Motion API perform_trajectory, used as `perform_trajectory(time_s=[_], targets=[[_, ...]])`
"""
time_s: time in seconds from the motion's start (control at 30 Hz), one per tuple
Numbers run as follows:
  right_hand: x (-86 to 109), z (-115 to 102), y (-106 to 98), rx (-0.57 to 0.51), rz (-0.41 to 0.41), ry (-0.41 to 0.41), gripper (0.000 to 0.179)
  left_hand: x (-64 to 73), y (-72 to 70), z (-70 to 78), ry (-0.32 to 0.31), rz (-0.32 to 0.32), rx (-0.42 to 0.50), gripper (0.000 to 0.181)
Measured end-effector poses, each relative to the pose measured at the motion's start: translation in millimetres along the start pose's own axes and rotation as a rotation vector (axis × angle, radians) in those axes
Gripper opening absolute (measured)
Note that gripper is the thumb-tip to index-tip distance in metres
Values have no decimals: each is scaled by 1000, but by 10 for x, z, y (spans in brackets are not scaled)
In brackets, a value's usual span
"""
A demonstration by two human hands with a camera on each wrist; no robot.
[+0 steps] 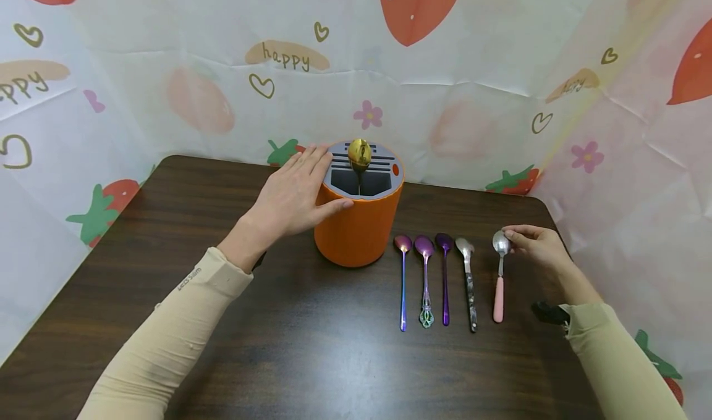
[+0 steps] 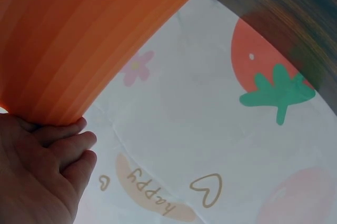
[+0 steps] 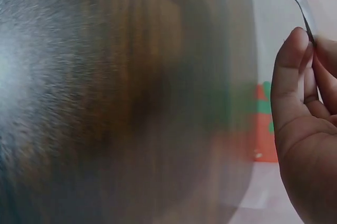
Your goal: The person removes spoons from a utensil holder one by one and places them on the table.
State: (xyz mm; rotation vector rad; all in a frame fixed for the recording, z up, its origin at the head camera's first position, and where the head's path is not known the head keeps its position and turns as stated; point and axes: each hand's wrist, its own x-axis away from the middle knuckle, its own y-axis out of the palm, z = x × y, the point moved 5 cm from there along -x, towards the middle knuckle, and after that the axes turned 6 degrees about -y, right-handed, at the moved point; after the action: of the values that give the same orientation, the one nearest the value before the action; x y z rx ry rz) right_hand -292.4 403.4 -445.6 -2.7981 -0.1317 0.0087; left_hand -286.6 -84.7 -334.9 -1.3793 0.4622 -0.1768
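Note:
My left hand (image 1: pixel 295 191) rests against the left side and rim of an orange cylindrical utensil holder (image 1: pixel 356 235), its fingers extended and thumb across the front. In the left wrist view, fingertips touch the orange wall (image 2: pixel 79 40). A gold spoon (image 1: pixel 360 154) stands in the holder, bowl up, its lower handle hidden inside. Over at the right, my right hand (image 1: pixel 536 247) pinches the silver bowl of a pink-handled spoon (image 1: pixel 499 296) between thumb and fingers. The right wrist view shows the thin metal edge of that spoon (image 3: pixel 305 19) at the fingertips of the right hand (image 3: pixel 310 145).
Left of the pink-handled spoon lie a spoon with a dark patterned handle (image 1: pixel 470 296), a dark purple spoon (image 1: pixel 445 278), a purple spoon with an ornate handle (image 1: pixel 425 284) and an iridescent spoon (image 1: pixel 403 284). A printed cloth (image 1: pixel 473 55) hangs behind the brown table (image 1: pixel 278 346).

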Motion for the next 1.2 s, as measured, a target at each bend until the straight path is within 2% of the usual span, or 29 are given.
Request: perform_trajectory(time_s=[0.2,0.3,0.4,0.53,0.63,0.83,1.03,1.2], targets=[[-39,245,50,-78,29,20,19,-6,-1,-3,-2,0,3,102],[-52,338,69,-62,28,30,17,-8,9,-4,-1,4,5,103],[-61,390,94,-16,18,41,16,-10,12,0,2,8,7,103],[-86,409,128,49,3,44,38,-14,12,5,3,6,4,103],[-114,405,155,139,-10,33,44,-14,14,-2,0,4,-3,103],[-156,369,197,334,-16,-21,39,-14,6,-7,-2,7,-4,102],[-168,346,224,422,0,-54,35,-8,5,-7,-3,7,0,102],[-155,309,241,451,7,-56,32,-5,3,-11,-2,12,4,102]])
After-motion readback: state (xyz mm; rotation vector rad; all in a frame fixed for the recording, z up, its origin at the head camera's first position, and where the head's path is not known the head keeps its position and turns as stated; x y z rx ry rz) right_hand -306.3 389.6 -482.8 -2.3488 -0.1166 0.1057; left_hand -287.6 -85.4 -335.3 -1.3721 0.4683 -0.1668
